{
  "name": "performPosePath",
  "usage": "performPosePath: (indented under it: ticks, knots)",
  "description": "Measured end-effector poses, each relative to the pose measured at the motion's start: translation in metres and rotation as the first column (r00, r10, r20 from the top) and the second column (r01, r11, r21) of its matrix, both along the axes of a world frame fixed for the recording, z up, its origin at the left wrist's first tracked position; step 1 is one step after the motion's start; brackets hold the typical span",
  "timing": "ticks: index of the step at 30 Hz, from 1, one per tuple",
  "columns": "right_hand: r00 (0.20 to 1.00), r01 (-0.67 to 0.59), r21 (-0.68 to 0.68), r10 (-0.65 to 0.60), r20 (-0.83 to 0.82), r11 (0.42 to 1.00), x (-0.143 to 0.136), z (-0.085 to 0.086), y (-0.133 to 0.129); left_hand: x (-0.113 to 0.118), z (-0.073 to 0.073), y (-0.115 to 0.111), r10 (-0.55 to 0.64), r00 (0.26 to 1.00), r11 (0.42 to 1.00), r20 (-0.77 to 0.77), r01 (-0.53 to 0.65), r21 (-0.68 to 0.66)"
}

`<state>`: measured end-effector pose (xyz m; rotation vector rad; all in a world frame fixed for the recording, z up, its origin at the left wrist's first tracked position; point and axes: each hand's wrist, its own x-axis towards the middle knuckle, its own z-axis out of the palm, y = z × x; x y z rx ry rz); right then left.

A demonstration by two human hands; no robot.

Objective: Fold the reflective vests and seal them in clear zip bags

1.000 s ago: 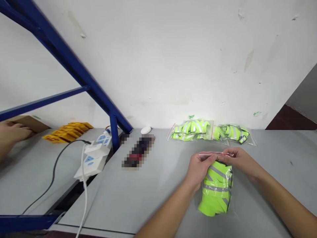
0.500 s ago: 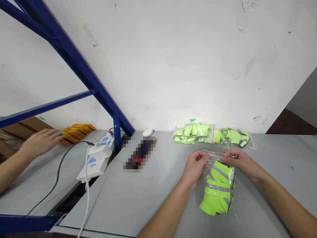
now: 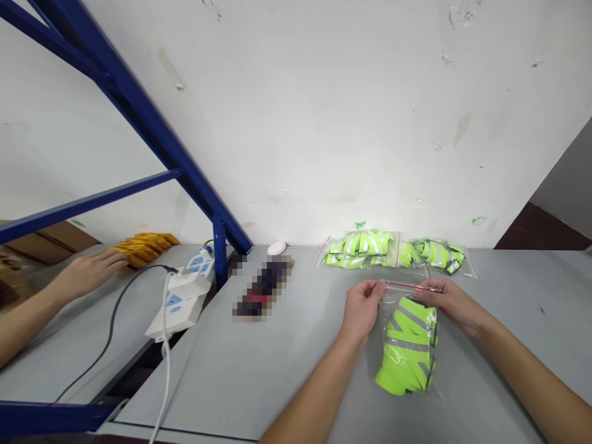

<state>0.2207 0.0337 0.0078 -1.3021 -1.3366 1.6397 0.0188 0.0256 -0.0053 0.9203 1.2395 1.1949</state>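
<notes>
A clear zip bag [image 3: 407, 348] with a folded neon-yellow reflective strap inside lies in front of me, its red-lined seal toward the wall. My left hand [image 3: 363, 308] pinches the top left corner of that bag between thumb and fingers. At the seal's right part, my right hand [image 3: 448, 302] has its thumb and fingers closed on the top edge. Grey reflective stripes and dark buckle pieces show through the plastic. Beyond my hands, a bagged reflective strap [image 3: 361, 250] and another bagged strap [image 3: 435, 256] rest against the wall.
A blurred-out dark object [image 3: 263, 288] and a white round object [image 3: 276, 248] lie left of centre. Power strips [image 3: 180, 311] with cables sit by the blue metal frame [image 3: 219, 246]. At far left, another person's hand [image 3: 99, 268] touches yellow packets [image 3: 148, 246].
My left hand has slid slightly left along the bag's top edge, while my right stays about where it was. The other person's hand has moved a little right, onto the yellow packets.
</notes>
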Motion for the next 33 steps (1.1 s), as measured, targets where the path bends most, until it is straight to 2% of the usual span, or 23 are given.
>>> performPosePath:
  ticks: [4, 8, 10, 16, 23, 26, 29, 33]
  knots:
    - [1.0, -0.003, 0.014, 0.002, 0.005, 1.0, -0.001, 0.0, 0.001, 0.003, 0.0, -0.002, 0.036, 0.998, 0.999, 0.057, -0.035, -0.016]
    - [1.0, -0.022, 0.065, 0.022, -0.005, 0.998, -0.002, 0.003, -0.001, 0.005, 0.005, -0.007, -0.143, 0.953, 0.98, 0.267, 0.174, -0.094]
    - [0.999, -0.035, 0.078, 0.036, -0.012, 0.996, -0.003, 0.004, -0.003, 0.006, 0.009, -0.009, -0.205, 0.928, 0.962, 0.311, 0.249, -0.11]
    - [1.0, -0.026, 0.077, 0.026, 0.001, 0.997, -0.009, 0.011, -0.007, 0.01, 0.01, -0.012, -0.14, 0.965, 0.988, 0.221, 0.151, -0.036]
    - [0.999, 0.013, 0.114, -0.018, 0.042, 0.993, -0.011, 0.011, -0.007, 0.009, 0.008, -0.01, -0.165, 0.974, 0.983, 0.152, 0.176, -0.058]
    - [0.998, 0.025, 0.155, -0.033, 0.055, 0.988, -0.011, 0.01, -0.006, 0.008, 0.007, -0.009, -0.129, 0.971, 0.983, 0.201, 0.152, -0.104]
    - [0.998, 0.02, 0.214, -0.034, 0.06, 0.977, -0.01, 0.011, -0.006, 0.007, 0.006, -0.009, -0.16, 0.949, 0.973, 0.271, 0.198, -0.119]
    - [0.997, 0.016, 0.262, -0.034, 0.066, 0.965, -0.01, 0.014, -0.007, 0.008, 0.005, -0.011, -0.188, 0.953, 0.975, 0.237, 0.21, -0.07]
